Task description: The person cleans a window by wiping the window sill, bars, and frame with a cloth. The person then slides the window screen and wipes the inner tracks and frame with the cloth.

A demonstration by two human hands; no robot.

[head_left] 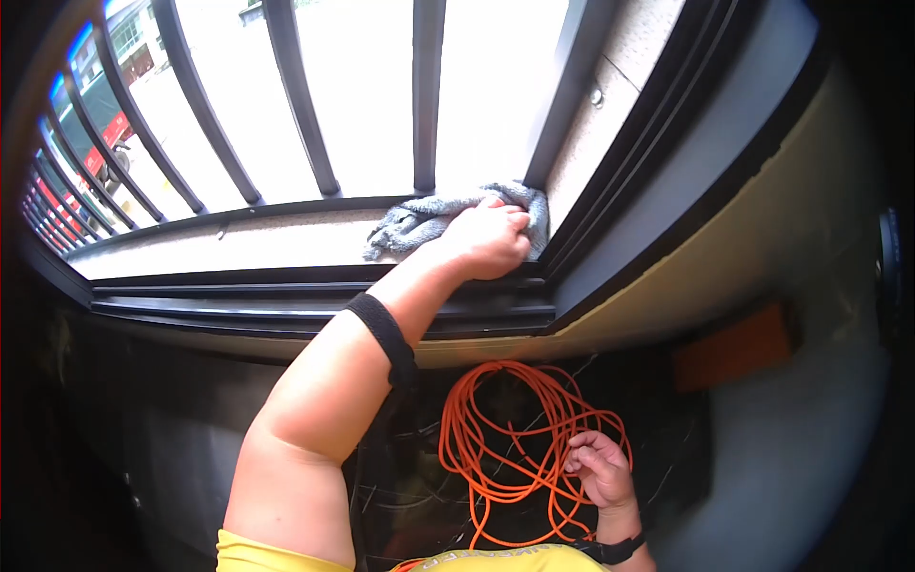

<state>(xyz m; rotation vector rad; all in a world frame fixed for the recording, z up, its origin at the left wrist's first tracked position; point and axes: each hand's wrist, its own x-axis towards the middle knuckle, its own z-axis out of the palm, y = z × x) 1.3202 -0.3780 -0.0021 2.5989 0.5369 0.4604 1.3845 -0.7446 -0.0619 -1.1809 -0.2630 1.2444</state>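
My left hand (488,238) reaches out through the window opening and grips a crumpled grey-blue cloth (415,221), pressing it onto the outer sill in the right corner. Folds of the cloth spread to both sides of the hand, against the foot of the dark railing. My right hand (600,469) hangs low near my body, its fingers loosely curled with nothing visible in them. Behind it in the view lies a coil of orange cord (457,419) on the dark floor. Whether the hand touches the cord is unclear, but it appears above it.
Dark vertical railing bars (427,95) stand beyond the pale stone sill (286,234). A black window track (238,303) runs under my left forearm, and the side frame (658,162) rises on the right. An orange-brown block (734,348) sits at the lower right.
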